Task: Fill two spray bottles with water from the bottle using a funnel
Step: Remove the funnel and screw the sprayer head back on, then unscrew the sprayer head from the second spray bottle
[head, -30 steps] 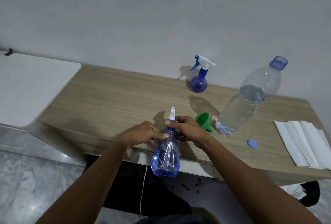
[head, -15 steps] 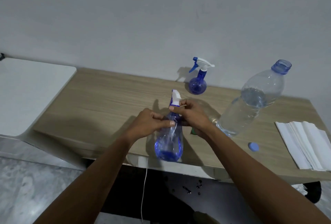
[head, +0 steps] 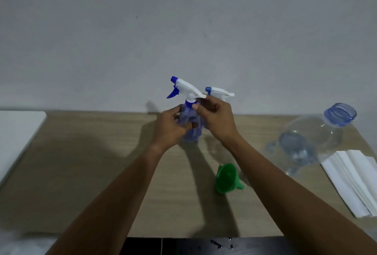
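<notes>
The left hand (head: 171, 128) wraps the translucent blue spray bottle (head: 191, 132), upright at the rear of the wood-grain worktop (head: 91, 173); the right hand (head: 218, 120) pinches its collar under the white trigger head (head: 187, 87). The conical green funnel (head: 227, 179) lies sideways nearby.

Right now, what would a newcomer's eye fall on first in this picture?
First, the blue see-through plastic spray bottle with a white trigger head, upright in the centre: the left hand grips its body, the right hand pinches its neck. Then the green plastic funnel lying on its side on the wooden table, and the large clear uncapped water bottle at right.
</notes>
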Motion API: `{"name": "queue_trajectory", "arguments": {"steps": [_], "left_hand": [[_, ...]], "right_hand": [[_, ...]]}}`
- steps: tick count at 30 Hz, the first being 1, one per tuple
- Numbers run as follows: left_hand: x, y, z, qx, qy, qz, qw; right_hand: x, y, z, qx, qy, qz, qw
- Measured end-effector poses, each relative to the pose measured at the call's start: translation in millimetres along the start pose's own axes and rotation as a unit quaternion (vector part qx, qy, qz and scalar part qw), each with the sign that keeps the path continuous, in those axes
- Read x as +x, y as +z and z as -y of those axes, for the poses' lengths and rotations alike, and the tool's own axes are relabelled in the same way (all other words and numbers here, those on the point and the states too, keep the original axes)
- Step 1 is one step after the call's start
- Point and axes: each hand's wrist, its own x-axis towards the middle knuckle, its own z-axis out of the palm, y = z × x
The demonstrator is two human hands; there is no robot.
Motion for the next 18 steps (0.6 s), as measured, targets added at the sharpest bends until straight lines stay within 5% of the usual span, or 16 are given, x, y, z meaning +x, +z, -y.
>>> {"name": "queue_trajectory", "arguments": {"steps": [3, 6, 18], "left_hand": [[22.4, 15.0, 7.2, 0.043, -0.011, -0.061, 0.997], [35.2, 29.9, 13.6, 0.083, 0.004, -0.109, 0.991], [41.2, 51.2, 19.6, 0.066, 0.004, -0.157, 0.985]], "right_hand": [[12.7, -7.0, -24.1, -0.067, 0.032, -0.190, 0.979], [19.2, -15.0, -39.0, -0.080, 0.104, -0.273, 0.953], [37.0, -22.7, -52.9, -0.110, 0.094, -0.199, 0.969]]}}
